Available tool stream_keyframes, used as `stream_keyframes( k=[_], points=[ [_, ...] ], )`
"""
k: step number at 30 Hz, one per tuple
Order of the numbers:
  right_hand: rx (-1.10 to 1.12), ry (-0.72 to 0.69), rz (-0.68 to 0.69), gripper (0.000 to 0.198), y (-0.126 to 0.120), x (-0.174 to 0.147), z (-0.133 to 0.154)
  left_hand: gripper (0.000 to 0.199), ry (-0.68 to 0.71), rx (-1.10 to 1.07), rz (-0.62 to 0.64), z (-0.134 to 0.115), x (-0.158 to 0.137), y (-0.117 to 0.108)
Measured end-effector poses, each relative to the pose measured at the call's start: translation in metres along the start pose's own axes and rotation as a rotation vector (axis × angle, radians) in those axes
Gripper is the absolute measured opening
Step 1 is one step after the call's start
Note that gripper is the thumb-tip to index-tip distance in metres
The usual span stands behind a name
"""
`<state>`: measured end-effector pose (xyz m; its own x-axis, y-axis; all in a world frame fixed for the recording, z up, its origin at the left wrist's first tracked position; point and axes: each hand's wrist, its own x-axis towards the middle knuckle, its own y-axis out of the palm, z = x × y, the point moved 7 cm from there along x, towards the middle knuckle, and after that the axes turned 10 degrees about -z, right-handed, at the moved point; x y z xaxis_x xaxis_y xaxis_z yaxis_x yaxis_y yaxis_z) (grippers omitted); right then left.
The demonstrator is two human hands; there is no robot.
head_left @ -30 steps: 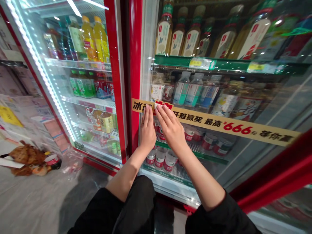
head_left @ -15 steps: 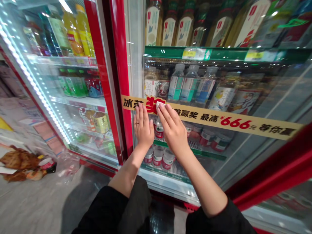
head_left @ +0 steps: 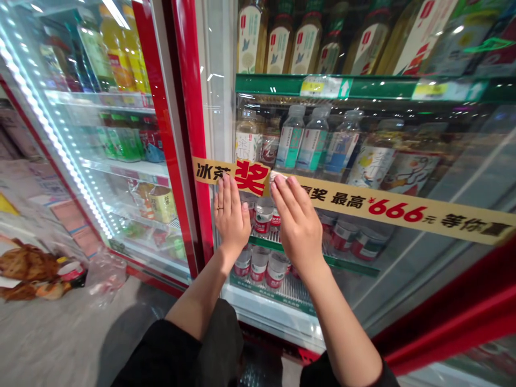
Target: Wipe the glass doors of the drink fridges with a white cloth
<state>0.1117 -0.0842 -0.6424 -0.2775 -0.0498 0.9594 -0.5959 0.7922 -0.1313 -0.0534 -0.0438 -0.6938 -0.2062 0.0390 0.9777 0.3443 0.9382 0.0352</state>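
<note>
A long yellow printed sticker strip (head_left: 357,201) with black and red characters runs across the glass door (head_left: 226,118) of a drinks fridge. My left hand (head_left: 233,215) lies flat near the strip's left end, fingers stretched out over its lower edge, a ring on one finger. To its right, my right hand (head_left: 298,217) presses a small white wad (head_left: 274,176), perhaps tissue or cloth, against the strip with its fingertips. Most of that wad is hidden under the fingers. A big red character shows between the two hands.
Behind the glass, bottles (head_left: 308,43) stand on green-edged shelves (head_left: 278,84). A second fridge (head_left: 163,102) with a red frame and lit shelves is at left. Brown bundled items (head_left: 30,263) and a clear plastic bag (head_left: 105,274) lie on the grey floor.
My right hand and the white wad have slid right along the strip, uncovering the red character. My left hand stays flat near the left end. The view has shifted slightly.
</note>
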Motion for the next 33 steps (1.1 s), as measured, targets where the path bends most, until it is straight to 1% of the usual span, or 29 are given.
stream_keyframes(
  k=[2,4,5,8,10,11,13,17,19,20,23,24,26,28,30,33],
  points=[
    [0.018,-0.023,0.032,0.076,-0.001,-0.004,0.002,0.069,0.003,-0.025,0.003,0.0,0.0,-0.001],
    [0.029,-0.008,0.033,0.075,-0.008,-0.009,-0.002,0.069,-0.002,-0.023,0.011,0.0,0.0,0.0],
    [0.03,0.01,0.013,0.075,-0.012,-0.012,-0.006,0.069,-0.005,-0.009,0.01,0.001,0.0,0.0],
    [0.0,0.075,-0.111,0.077,-0.028,-0.014,-0.022,0.068,-0.008,0.03,-0.006,0.001,0.0,0.0],
    [-0.035,0.107,-0.165,0.078,-0.033,-0.012,-0.03,0.068,-0.006,0.03,-0.015,0.001,0.0,0.001],
    [-0.047,0.11,-0.171,0.077,-0.033,-0.011,-0.032,0.068,-0.005,0.02,-0.018,0.002,0.0,0.001],
    [-0.053,0.088,-0.154,0.075,-0.031,-0.01,-0.032,0.068,-0.007,-0.006,-0.015,0.003,0.001,0.001],
    [-0.034,0.035,-0.058,0.071,-0.026,-0.019,-0.029,0.07,-0.037,-0.046,0.018,0.005,0.001,-0.001],
    [-0.034,0.028,-0.072,0.072,-0.032,-0.028,-0.032,0.07,0.007,-0.067,0.05,-0.006,0.0,-0.002],
    [-0.049,0.035,-0.11,0.073,-0.037,-0.031,-0.036,0.07,0.069,-0.084,0.073,-0.017,-0.001,-0.003],
    [-0.127,0.102,-0.215,0.077,-0.051,-0.037,-0.051,0.072,0.317,-0.136,0.139,-0.064,-0.002,-0.002],
    [-0.146,0.129,-0.228,0.077,-0.054,-0.037,-0.056,0.073,0.372,-0.147,0.152,-0.079,0.0,-0.001],
    [-0.153,0.163,-0.212,0.076,-0.054,-0.034,-0.061,0.077,0.39,-0.164,0.156,-0.101,0.007,0.003],
    [-0.127,0.158,-0.172,0.076,-0.052,-0.03,-0.062,0.078,0.365,-0.182,0.14,-0.115,0.015,0.009],
    [-0.087,0.124,-0.121,0.075,-0.05,-0.028,-0.06,0.077,0.329,-0.185,0.139,-0.12,0.021,0.017],
    [-0.04,0.056,-0.065,0.071,-0.053,-0.034,-0.058,0.074,0.297,-0.172,0.163,-0.118,0.021,0.03]
  ],
)
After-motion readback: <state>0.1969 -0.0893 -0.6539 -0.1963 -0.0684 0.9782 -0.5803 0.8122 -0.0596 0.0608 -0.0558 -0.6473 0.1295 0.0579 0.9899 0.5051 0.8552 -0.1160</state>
